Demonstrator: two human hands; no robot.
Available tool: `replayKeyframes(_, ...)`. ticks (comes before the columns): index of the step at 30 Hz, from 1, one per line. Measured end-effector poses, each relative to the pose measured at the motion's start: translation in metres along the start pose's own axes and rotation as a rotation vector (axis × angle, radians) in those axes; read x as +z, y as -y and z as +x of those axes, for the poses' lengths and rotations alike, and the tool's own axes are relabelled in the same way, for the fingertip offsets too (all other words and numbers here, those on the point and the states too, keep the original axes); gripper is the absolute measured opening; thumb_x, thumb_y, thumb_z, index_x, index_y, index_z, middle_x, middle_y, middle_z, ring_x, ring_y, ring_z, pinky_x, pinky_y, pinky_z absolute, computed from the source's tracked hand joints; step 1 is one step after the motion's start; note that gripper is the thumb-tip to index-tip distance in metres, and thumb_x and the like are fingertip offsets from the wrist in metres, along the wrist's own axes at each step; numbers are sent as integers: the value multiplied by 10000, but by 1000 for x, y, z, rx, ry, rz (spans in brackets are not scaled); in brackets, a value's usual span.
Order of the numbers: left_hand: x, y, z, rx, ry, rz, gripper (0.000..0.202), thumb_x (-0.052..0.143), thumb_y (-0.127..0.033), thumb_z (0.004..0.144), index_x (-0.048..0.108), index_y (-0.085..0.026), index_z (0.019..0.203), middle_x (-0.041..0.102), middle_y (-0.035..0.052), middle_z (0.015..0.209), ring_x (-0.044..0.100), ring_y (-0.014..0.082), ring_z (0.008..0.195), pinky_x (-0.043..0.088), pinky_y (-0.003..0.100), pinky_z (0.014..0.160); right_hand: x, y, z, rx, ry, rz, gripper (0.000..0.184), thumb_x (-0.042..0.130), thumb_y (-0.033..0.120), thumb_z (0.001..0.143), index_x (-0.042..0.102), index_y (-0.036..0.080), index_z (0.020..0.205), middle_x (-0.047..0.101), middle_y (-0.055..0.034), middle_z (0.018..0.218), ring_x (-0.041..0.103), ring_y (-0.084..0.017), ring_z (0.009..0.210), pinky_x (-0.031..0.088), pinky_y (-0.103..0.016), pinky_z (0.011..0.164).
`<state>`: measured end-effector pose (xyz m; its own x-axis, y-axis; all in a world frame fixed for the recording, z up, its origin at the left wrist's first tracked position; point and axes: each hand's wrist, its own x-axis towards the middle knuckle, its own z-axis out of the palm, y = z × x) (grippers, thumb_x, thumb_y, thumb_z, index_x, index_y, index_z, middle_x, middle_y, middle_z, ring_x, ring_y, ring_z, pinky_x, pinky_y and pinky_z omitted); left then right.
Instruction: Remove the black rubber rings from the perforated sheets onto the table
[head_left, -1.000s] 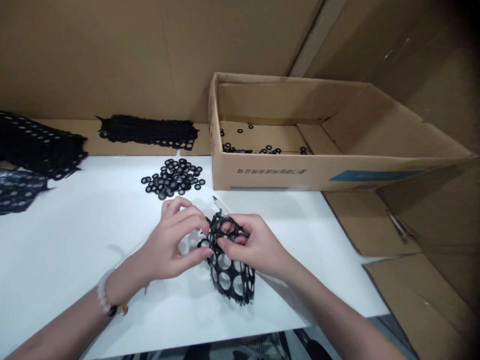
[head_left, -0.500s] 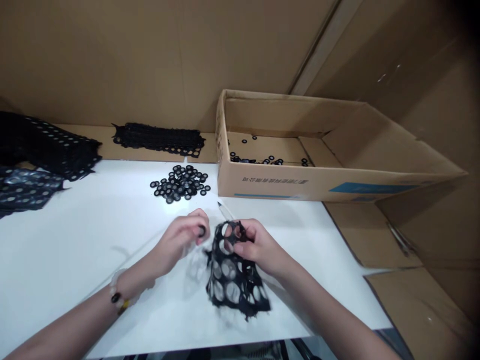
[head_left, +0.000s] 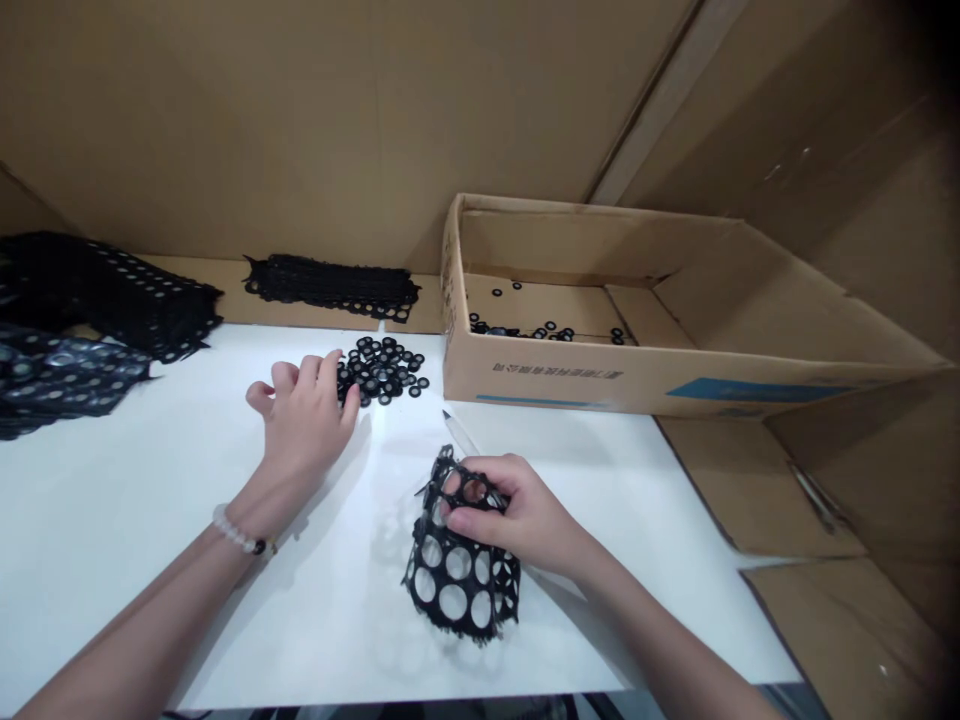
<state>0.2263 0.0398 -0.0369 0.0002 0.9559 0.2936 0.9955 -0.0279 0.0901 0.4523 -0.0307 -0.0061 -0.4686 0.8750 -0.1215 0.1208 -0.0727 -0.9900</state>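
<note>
My right hand (head_left: 517,515) grips the top of a black punched sheet (head_left: 459,580) full of round holes, which hangs down onto the white table (head_left: 135,500). My left hand (head_left: 304,425) lies at the left edge of a pile of small black rings (head_left: 382,368), fingers spread and touching the nearest rings. A thin pointed tool (head_left: 459,432) lies on the table just beyond my right hand.
An open cardboard box (head_left: 600,375) with a few black rings inside stands at the back right. Stacks of black punched sheets (head_left: 334,285) lie along the back, and more black sheets (head_left: 97,300) are piled at the far left. Flattened cardboard (head_left: 810,500) lies to the right.
My left hand has left the punched sheet and moved back and left to the ring pile, its fingers now spread. My right hand still holds the sheet, now lower.
</note>
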Motion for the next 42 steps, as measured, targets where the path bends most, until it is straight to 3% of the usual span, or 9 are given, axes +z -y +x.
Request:
replayKeyframes(4,-14,-14,-10,55,51,-257,444,389,-364,927,461,-219,1340,542,123,1246,378,359,1113,226,566,924,-2,-4,0,-33,-38,-41,174,682,326,768,642,157,782,622,-15,705,511,-135,652,397,-232,596)
replayKeyframes(7,-21,-22,-21,187,455,-799,381,362,-434,938,588,-267,1195,573,65,1223,410,296,1152,282,487,982,-4,-6,2,-80,-71,-99,149,678,303,786,641,162,758,577,20,646,478,-110,601,375,-214,567)
replayKeyframes(9,-22,-26,-26,98,755,-1192,378,389,-483,921,646,-242,1056,633,56,1084,507,258,1067,376,412,930,-6,-6,3,-97,-77,-147,141,673,290,791,641,162,740,530,38,594,460,-100,562,368,-209,544)
replayKeyframes(12,-21,-30,-27,-87,903,-1514,295,571,-469,827,644,-185,858,643,26,836,580,191,809,443,294,740,-9,-6,4,-140,-77,-229,101,653,256,798,651,163,758,595,15,663,538,-121,626,419,-223,611)
replayKeyframes(16,-21,-32,-24,-61,756,-1474,246,648,-390,766,602,-151,732,569,-15,672,509,126,647,386,224,616,-10,-7,5,-192,-102,-236,106,667,246,778,656,173,854,668,-34,850,611,-170,794,460,-277,760)
replayKeyframes(26,-17,-39,-33,124,607,-1171,227,526,-374,847,576,-169,766,583,16,738,534,179,740,408,278,679,-8,-7,6,-78,-99,-217,53,635,228,758,646,176,755,592,2,710,525,-142,675,422,-257,665)
replayKeyframes(30,-16,-31,-40,277,130,-966,389,536,-324,812,495,-235,1189,494,100,1233,420,275,1163,335,416,963,-8,-9,6,36,-146,-154,77,613,239,755,610,167,728,457,39,611,371,-92,532,316,-217,512)
replayKeyframes(33,-18,-24,-45,533,-252,-739,247,600,-272,725,569,-256,969,509,76,1116,363,299,1129,270,456,945,-7,-12,7,78,-177,-110,103,618,265,753,593,165,750,420,46,616,317,-78,513,270,-207,481)
replayKeyframes(42,-21,-32,-40,719,204,-683,170,458,-266,888,469,-190,737,605,22,736,467,231,924,246,412,845,0,-9,7,-35,-97,-182,49,578,189,750,619,163,755,494,34,623,340,-79,506,301,-200,480)
